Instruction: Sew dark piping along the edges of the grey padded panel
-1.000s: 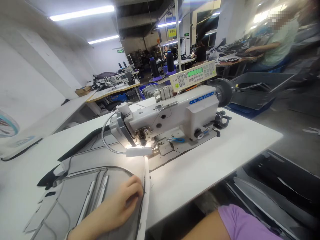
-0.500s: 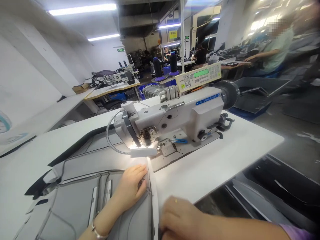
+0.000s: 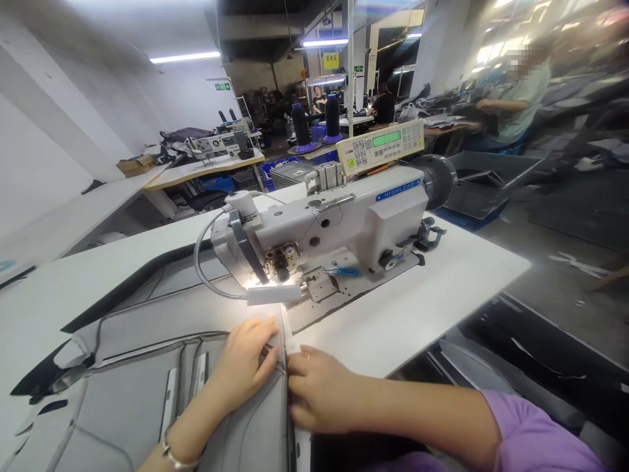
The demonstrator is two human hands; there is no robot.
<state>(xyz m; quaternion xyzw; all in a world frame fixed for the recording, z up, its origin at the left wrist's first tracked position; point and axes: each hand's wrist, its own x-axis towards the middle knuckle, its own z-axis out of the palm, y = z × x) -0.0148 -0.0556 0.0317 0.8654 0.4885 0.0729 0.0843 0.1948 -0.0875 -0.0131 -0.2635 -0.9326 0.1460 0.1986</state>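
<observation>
A large grey sewn cover panel with dark seams lies across the table, its far part beneath the sewing machine. My left hand rests on the panel near its right edge, fingers stretched out and thumb apart. Along that edge runs a white strip. Beside it, my right hand has its fingers closed on the panel's edge, with the fingertips partly hidden. A lamp lights the needle area and hides part of it. Blue-handled thread snips lie on the machine bed.
The white table extends right of the machine. A control box and black thread cones stand behind it. A grey bin is at the right. Black material lies below the table's right side. Co-workers sit farther back.
My right hand has moved up and forward along the panel's edge, close to my left hand, and now grips there. My left hand stays on the panel. The view has shifted slightly.
</observation>
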